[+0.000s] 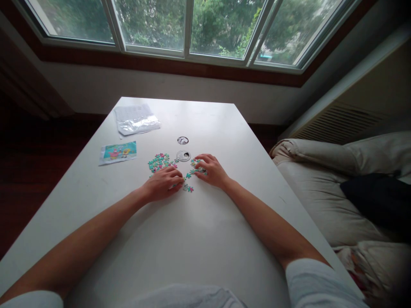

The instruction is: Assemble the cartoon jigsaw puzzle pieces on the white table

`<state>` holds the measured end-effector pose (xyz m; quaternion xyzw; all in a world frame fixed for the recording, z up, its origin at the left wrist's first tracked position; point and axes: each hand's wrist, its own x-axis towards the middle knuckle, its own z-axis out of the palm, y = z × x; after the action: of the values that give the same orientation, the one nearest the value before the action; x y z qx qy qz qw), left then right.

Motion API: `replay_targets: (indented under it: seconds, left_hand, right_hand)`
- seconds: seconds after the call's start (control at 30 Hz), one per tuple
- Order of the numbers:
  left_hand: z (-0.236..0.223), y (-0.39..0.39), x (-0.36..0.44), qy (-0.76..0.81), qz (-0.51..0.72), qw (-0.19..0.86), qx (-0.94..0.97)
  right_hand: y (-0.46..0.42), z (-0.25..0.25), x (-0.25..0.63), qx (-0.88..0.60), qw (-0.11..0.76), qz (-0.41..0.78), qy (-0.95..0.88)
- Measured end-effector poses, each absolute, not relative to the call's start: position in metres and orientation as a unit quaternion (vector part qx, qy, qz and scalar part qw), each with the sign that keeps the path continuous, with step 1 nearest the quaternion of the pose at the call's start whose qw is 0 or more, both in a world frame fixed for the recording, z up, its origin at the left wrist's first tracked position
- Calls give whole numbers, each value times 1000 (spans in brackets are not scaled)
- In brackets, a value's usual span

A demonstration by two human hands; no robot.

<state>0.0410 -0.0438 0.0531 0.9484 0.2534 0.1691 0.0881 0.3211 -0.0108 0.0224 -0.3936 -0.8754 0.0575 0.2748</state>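
Small jigsaw puzzle pieces (158,161), mostly green with some pink, lie in a loose pile on the white table, just beyond my left hand (163,183). The fingers of that hand are bent together, with a bit of green puzzle piece showing between thumb and fingers. Facing it, my right hand (210,171) has its fingers spread over a smaller cluster of pieces (193,163), partly hiding them. Between the hands are a few joined or touching pieces (189,188) and a single green piece (188,175).
A round grey disc (183,155) and a second dark-rimmed disc (183,140) lie past the hands. To the left are a colourful cartoon picture sheet (118,152) and a clear plastic bag (138,119) on the white table (199,239). A beige sofa (308,179) stands right, windows ahead.
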Motion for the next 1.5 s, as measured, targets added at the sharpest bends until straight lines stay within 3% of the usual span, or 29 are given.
replay_targets:
  seconds: [0.5,1.07,1.5]
  left_hand:
    - [51,-46,43,257,145,69,953]
    - [55,-67,56,280,106,37,953]
    - [55,-75,64,276,115,41,953]
  right_hand:
    - [-10,18,314,-441,269,108,-849]
    - [-16,21,306,-447,265,51,-853]
    - [-19,18,295,-463,288,82,-834]
